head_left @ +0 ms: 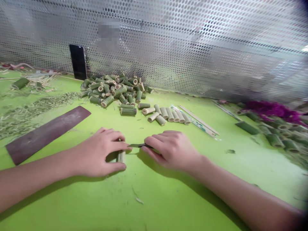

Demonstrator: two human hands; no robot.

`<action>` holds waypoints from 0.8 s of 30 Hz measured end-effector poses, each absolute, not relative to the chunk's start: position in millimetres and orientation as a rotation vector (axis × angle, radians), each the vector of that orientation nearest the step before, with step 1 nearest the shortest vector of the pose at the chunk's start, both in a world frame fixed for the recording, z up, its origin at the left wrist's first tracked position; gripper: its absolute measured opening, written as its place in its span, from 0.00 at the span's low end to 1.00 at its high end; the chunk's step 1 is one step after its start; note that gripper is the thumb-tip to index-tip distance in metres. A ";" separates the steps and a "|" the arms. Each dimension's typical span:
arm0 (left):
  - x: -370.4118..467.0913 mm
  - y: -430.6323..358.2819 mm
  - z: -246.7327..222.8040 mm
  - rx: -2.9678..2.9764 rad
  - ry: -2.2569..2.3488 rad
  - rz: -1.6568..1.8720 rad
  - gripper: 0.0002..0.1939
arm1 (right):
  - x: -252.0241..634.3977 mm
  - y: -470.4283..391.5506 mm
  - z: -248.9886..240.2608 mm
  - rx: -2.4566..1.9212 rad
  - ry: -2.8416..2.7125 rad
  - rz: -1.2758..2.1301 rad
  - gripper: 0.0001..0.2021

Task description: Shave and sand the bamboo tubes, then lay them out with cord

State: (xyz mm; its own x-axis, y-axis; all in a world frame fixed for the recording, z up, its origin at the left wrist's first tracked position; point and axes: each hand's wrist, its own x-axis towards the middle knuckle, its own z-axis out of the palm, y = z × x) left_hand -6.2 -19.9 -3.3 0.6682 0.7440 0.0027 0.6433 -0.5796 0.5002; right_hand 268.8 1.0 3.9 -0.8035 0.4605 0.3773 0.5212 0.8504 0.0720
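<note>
My left hand [103, 152] grips a short bamboo piece [121, 156] against the green table, thumb on the near end and fingers over the far end. A small knife [135, 145] is in my right hand [170, 147], its handle mostly hidden by the curled fingers. The blade points left and reaches the left index fingertip, close to the bamboo; whether it touches the bamboo I cannot tell. Beyond both hands lie peeled pale bamboo pieces [169, 114] in a row, and behind them a heap of green bamboo pieces [115, 88].
A dark red sandpaper strip [48, 134] lies at left beside green shavings [36, 107]. A phone [78, 62] leans on the perforated metal panel [149, 41]. Thin sticks [199, 120] lie right of the row. More bamboo [274, 140] and purple fluffy material [271, 110] sit far right.
</note>
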 end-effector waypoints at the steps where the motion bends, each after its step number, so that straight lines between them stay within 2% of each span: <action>1: -4.9 -20.2 -3.8 2.421 1.073 0.280 0.22 | 268.6 0.3 4.1 -0.778 -2.698 -0.224 0.17; 6: -1.1 -19.7 -4.0 2.357 1.083 0.301 0.36 | 267.2 -0.5 5.4 -0.762 -2.681 -0.208 0.16; 8: -0.4 -18.5 -4.4 2.349 1.084 0.323 0.38 | 264.1 -2.6 5.5 -0.712 -2.689 -0.242 0.16; 10: 0.3 -17.1 -5.4 2.359 1.063 0.335 0.36 | 259.7 -6.8 5.2 -0.671 -2.737 -0.223 0.14; 13: 1.1 -15.3 -7.0 2.384 1.019 0.363 0.34 | 253.7 -14.1 4.6 -0.632 -2.826 -0.136 0.05; 24: 4.5 -8.4 -7.5 2.264 1.006 0.433 0.26 | 245.6 -18.5 2.2 -0.692 -2.792 -0.180 0.06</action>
State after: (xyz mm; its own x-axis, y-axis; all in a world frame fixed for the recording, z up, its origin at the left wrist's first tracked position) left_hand 4.5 -8.4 -7.5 0.6567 0.7527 0.0457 0.5509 -0.5202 0.6527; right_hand 245.6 -18.5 2.2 -0.8530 0.4415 0.2783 0.4736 0.8789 0.0574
